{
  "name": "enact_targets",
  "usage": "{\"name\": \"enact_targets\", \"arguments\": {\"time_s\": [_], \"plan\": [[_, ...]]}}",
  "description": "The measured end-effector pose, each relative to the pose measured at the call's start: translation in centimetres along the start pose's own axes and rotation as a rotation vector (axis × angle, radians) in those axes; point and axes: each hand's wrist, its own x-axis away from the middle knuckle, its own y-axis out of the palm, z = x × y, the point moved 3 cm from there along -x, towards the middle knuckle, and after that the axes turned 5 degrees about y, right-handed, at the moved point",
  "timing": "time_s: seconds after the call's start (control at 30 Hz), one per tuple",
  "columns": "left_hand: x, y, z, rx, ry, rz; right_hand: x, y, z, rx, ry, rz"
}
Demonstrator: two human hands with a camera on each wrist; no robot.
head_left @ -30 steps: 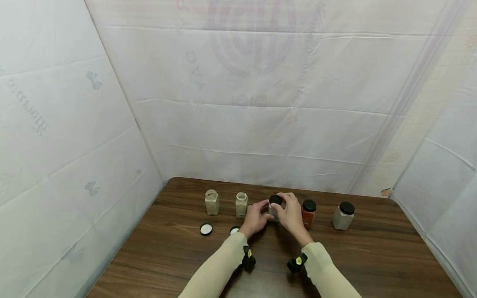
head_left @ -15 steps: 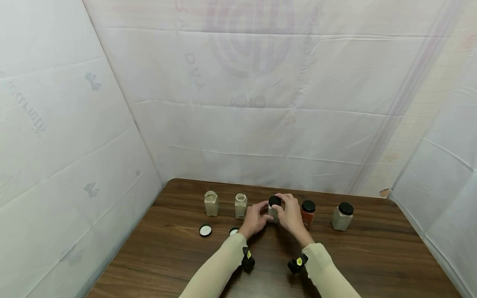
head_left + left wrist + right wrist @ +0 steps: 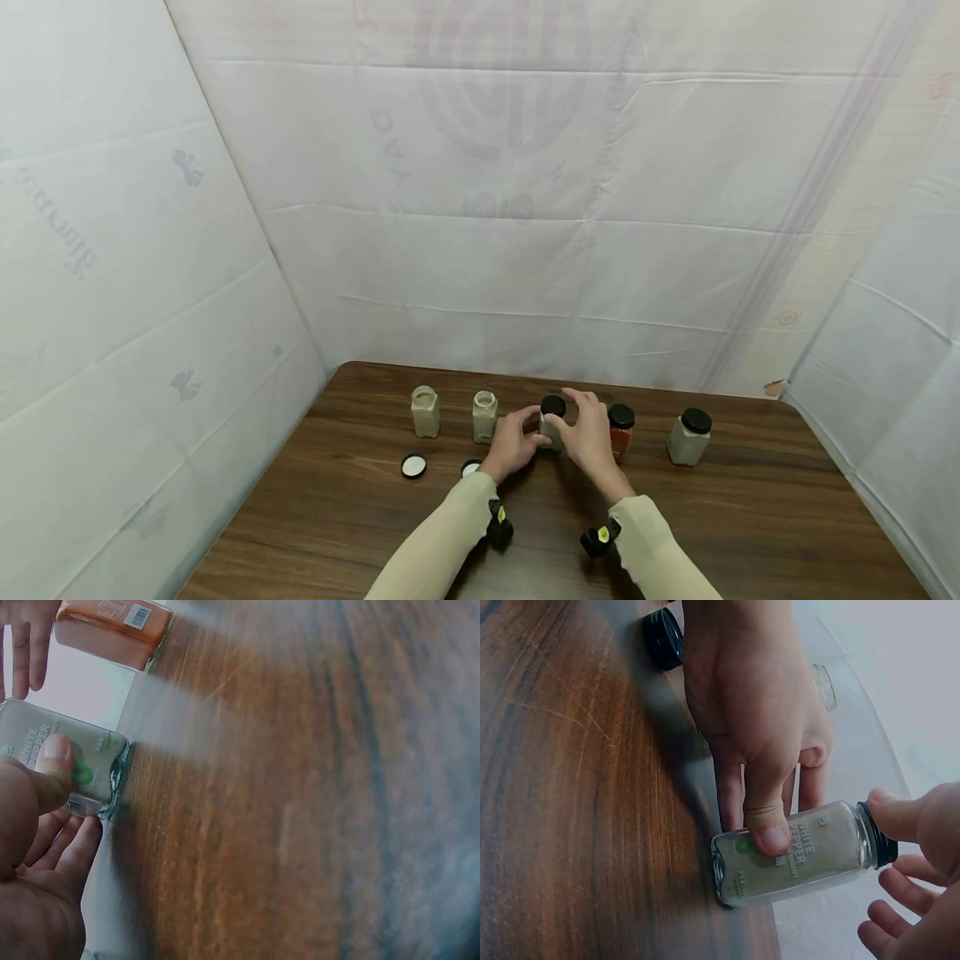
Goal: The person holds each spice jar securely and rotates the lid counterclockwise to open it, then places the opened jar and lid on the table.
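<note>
My left hand (image 3: 514, 442) grips a glass white pepper jar (image 3: 795, 855) low on its body, thumb across the label and fingers behind. The jar stands upright on the table, and its black lid (image 3: 553, 405) is on. At the lid is my right hand (image 3: 589, 433), its thumb right by the edge and its other fingers spread away from it. The left wrist view shows those right fingers (image 3: 30, 660) hanging straight, apart from the jar body. Just right of this hand stands a jar of orange-red spice (image 3: 621, 433) with a black lid, partly hidden by it.
Left of the hands are two lidless jars, one farther left (image 3: 426, 412) and one nearer (image 3: 484, 417). In front of them lie upturned black lids with white insides, one whole (image 3: 413, 466), one partly behind the left hand (image 3: 470, 467). A capped pale-filled jar (image 3: 689, 437) stands farther right.
My right fingers have loosened from round the lid and spread away from it. The left hand keeps its grip on the jar, which stays in place.
</note>
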Motion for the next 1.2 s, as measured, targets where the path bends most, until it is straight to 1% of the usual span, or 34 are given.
{"name": "enact_targets", "arguments": {"time_s": [0.17, 0.23, 0.4, 0.53, 0.63, 0.9, 1.07, 1.2], "plan": [[0.05, 0.04, -0.12, -0.035, 0.062, 0.010, 0.21, -0.03, 0.02, -0.007, 0.035, 0.065], [0.04, 0.04, -0.12, -0.032, 0.057, 0.007, 0.25, 0.02, 0.04, -0.007, 0.041, 0.082], [0.01, 0.01, -0.05, 0.000, 0.005, -0.004, 0.34, 0.22, 0.15, -0.010, 0.036, 0.106], [-0.05, -0.01, 0.06, -0.005, -0.006, -0.004, 0.34, 0.38, 0.24, -0.013, 0.016, 0.116], [-0.08, -0.04, 0.10, -0.004, -0.013, -0.004, 0.32, 0.47, 0.30, -0.015, 0.014, 0.102], [-0.17, 0.06, 0.07, 0.012, 0.002, 0.002, 0.21, 0.25, -0.04, 0.002, 0.009, 0.014], [-0.19, 0.07, 0.02, 0.006, 0.002, -0.001, 0.06, 0.11, -0.20, 0.013, 0.011, -0.009], [-0.22, 0.11, 0.02, 0.004, -0.001, -0.003, 0.00, -0.01, -0.22, 0.024, -0.003, -0.027]]}}
